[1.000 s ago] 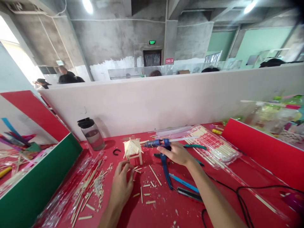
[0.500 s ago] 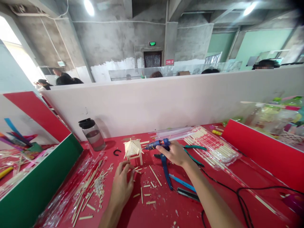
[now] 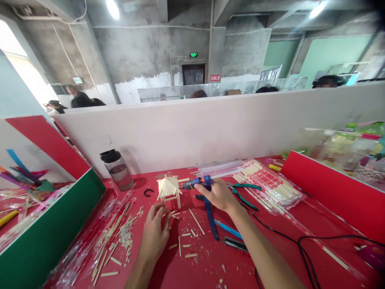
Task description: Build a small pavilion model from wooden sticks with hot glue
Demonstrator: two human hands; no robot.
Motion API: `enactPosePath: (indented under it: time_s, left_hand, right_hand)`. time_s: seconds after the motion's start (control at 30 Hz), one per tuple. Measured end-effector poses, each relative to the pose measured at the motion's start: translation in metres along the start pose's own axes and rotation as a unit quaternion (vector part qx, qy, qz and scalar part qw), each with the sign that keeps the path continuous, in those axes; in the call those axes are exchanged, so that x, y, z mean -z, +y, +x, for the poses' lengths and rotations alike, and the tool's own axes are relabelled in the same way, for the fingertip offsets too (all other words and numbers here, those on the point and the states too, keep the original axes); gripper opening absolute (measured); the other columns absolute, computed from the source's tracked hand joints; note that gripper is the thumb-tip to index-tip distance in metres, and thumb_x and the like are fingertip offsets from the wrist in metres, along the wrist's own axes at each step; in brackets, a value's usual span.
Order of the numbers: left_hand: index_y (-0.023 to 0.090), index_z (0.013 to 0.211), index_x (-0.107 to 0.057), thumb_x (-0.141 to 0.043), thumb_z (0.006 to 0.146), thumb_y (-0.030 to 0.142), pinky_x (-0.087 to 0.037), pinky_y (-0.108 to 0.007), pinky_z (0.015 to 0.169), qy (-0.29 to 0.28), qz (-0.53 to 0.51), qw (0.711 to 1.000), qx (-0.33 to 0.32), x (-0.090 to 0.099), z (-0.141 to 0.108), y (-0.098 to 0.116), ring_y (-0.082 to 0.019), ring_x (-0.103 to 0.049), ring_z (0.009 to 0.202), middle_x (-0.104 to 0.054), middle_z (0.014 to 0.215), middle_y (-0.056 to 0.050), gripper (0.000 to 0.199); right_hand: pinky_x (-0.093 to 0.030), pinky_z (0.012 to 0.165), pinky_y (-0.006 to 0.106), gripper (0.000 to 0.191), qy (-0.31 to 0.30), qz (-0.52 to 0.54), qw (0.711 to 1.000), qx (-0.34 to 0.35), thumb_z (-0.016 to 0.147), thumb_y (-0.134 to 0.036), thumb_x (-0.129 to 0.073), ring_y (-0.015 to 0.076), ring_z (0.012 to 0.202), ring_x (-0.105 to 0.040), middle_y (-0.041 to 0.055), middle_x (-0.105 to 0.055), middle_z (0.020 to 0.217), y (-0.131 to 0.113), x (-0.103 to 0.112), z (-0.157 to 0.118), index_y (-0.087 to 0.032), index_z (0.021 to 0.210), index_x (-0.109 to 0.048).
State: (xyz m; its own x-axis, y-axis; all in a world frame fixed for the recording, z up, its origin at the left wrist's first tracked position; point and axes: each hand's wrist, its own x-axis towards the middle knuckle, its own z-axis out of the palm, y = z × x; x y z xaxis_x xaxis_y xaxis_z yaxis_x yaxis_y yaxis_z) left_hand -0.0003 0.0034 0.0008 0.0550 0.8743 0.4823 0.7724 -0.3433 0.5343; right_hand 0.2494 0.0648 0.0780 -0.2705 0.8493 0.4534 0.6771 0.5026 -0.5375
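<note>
Our left hand (image 3: pixel 155 229) stays where it was a second ago, fingers loosely curled just in front of the small hut (image 3: pixel 168 188); we cannot tell whether they pinch anything. The hut, built of straight pale sticks, stands on thin legs under a ribbed, peaked roof. The blue glue gun (image 3: pixel 197 183), its tapered nozzle beside the roof's right edge, and our right hand (image 3: pixel 221 194), clamped around it, sit slightly farther left than before. Beyond lie pliers (image 3: pixel 247 186) with smooth, curved teal handles.

A lidded bottle (image 3: pixel 119 172) stands near a partition (image 3: pixel 192 134).
</note>
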Motion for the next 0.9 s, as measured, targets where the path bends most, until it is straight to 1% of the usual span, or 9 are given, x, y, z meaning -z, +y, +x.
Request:
enactPosePath:
  time_s: [0.1,0.27,0.47,0.6,0.73,0.83,0.9]
  left_hand:
    - [0.021,0.092,-0.062,-0.045,0.095,0.032,-0.051,-0.043,0.092,0.001,-0.002,1.0,0.0,0.0,0.0,0.0,-0.027,-0.059,0.106,-0.058,0.112,-0.011,0.02]
    - [0.021,0.09,-0.063,-0.046,0.094,0.032,-0.051,-0.043,0.092,0.01,-0.009,1.0,-0.003,0.0,0.001,0.001,-0.027,-0.06,0.104,-0.059,0.11,-0.011,0.02]
    - [0.022,0.091,-0.063,-0.047,0.094,0.032,-0.051,-0.041,0.091,0.007,-0.005,1.0,-0.006,0.001,0.001,0.0,-0.026,-0.06,0.105,-0.059,0.111,-0.01,0.019]
    - [0.021,0.092,-0.061,-0.046,0.095,0.031,-0.05,-0.042,0.093,-0.001,-0.005,1.0,-0.005,0.0,0.0,-0.001,-0.026,-0.059,0.107,-0.057,0.112,-0.011,0.019]
    - [0.021,0.093,-0.061,-0.046,0.095,0.031,-0.05,-0.043,0.093,-0.001,-0.009,1.0,-0.004,0.0,0.001,0.0,-0.026,-0.058,0.107,-0.057,0.113,-0.011,0.019]
    - [0.021,0.092,-0.062,-0.046,0.095,0.032,-0.051,-0.043,0.092,0.001,-0.008,1.0,-0.002,0.001,0.001,0.001,-0.027,-0.059,0.107,-0.058,0.112,-0.011,0.02]
    - [0.022,0.092,-0.063,-0.046,0.095,0.032,-0.051,-0.043,0.092,0.002,-0.007,1.0,-0.003,0.001,0.001,0.001,-0.027,-0.059,0.107,-0.058,0.112,-0.011,0.02]
  right_hand:
    - [-0.043,0.07,0.027,0.049,-0.006,-0.005,1.0,0.007,0.096,-0.055,-0.043,0.0218,0.076,-0.068,0.0038,-0.072,0.07,0.0,0.0,0.0,-0.022,0.068,-0.065]
    - [-0.043,0.072,0.029,0.048,-0.005,-0.005,1.0,0.0,0.096,-0.056,-0.045,0.023,0.079,-0.069,0.0045,-0.073,0.073,0.001,0.001,0.0,-0.022,0.07,-0.067]
    - [-0.044,0.07,0.028,0.046,-0.037,0.02,0.999,0.0,0.095,-0.056,-0.045,0.0226,0.076,-0.068,0.0034,-0.071,0.07,0.0,0.011,-0.002,-0.023,0.075,-0.07]
    - [-0.044,0.069,0.027,0.041,-0.045,0.035,0.998,0.008,0.095,-0.055,-0.048,0.0211,0.076,-0.066,0.0027,-0.07,0.076,0.0,0.015,-0.002,-0.023,0.081,-0.069]
    - [-0.044,0.07,0.026,0.039,-0.049,0.04,0.998,0.015,0.095,-0.053,-0.049,0.0202,0.078,-0.065,0.0021,-0.07,0.081,0.0,0.015,-0.002,-0.022,0.082,-0.068]
    - [-0.044,0.071,0.027,0.04,-0.055,0.04,0.998,0.016,0.095,-0.052,-0.048,0.0214,0.078,-0.066,0.0028,-0.072,0.078,0.0,0.014,-0.002,-0.022,0.081,-0.07]
    - [-0.044,0.071,0.028,0.042,-0.047,0.034,0.998,0.015,0.095,-0.053,-0.048,0.0219,0.078,-0.067,0.0031,-0.072,0.076,0.001,0.012,-0.002,-0.022,0.08,-0.071]
